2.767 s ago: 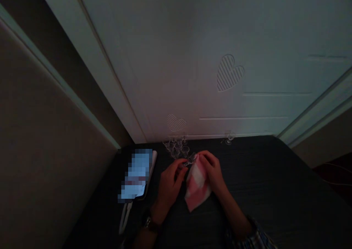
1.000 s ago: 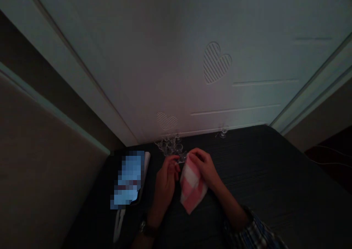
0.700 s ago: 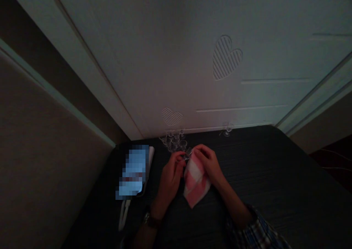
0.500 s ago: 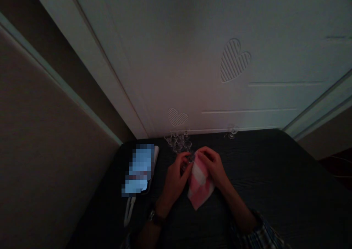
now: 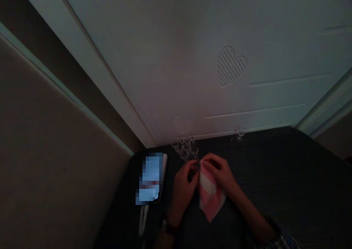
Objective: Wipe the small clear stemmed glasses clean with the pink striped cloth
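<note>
Closed around a small clear glass [image 5: 197,166], my left hand [image 5: 183,186] has a dark watch at its wrist. Fingers cover most of that glass, and the dim light blurs its outline. My right hand [image 5: 222,172] pinches a pink and white cloth [image 5: 209,190] against the glass's right side. The cloth's lower corner hangs toward me. Just beyond my hands stand several small clear glasses [image 5: 194,151] in a cluster near the back edge. Another small glass [image 5: 240,135] stands apart, farther right at the same edge.
On the left of the dark table [image 5: 269,172] lies a phone [image 5: 150,177] with a lit, pixelated screen. A white cable [image 5: 143,218] runs from its near end. Behind the table rises a white panel [image 5: 154,69] with embossed hearts.
The whole view has shifted, so table, phone and hands appear lower and farther right. Both hands keep their hold on the glass and cloth, with only slight finger movement.
</note>
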`<state>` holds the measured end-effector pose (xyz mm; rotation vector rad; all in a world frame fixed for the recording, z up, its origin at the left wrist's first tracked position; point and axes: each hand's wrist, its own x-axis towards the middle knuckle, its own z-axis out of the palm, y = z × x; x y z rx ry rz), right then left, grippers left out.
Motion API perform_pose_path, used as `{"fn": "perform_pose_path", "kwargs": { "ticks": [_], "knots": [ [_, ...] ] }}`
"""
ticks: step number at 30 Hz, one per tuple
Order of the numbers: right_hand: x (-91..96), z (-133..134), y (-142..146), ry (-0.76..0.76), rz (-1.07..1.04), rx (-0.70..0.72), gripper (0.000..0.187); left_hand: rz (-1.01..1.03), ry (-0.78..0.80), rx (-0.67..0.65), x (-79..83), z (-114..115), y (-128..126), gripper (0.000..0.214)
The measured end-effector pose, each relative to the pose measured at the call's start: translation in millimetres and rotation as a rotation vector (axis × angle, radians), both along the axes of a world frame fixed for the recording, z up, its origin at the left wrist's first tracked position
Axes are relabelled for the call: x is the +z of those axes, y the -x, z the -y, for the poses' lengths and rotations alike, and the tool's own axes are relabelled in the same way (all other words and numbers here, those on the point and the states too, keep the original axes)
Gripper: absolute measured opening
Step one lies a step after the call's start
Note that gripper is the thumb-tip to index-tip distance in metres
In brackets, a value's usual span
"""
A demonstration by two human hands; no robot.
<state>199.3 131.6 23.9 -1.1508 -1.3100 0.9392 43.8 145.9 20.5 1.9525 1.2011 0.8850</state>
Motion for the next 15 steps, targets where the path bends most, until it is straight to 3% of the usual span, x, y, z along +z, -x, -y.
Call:
{"fn": "perform_pose_path", "kwargs": {
  "ticks": [8, 15],
  "knots": [
    [1.2, -1.0, -0.8, 0.017, -0.035, -0.038, 0.018, 0.103, -0.054, -0.007, 5.6, -0.7, 0.2, 0.022],
    [0.5, -1.8, -0.6, 0.039, -0.081, -0.052, 0.018, 0.209, -0.014, 0.070, 4.4, 1.6, 1.0, 0.024]
  ]
}}
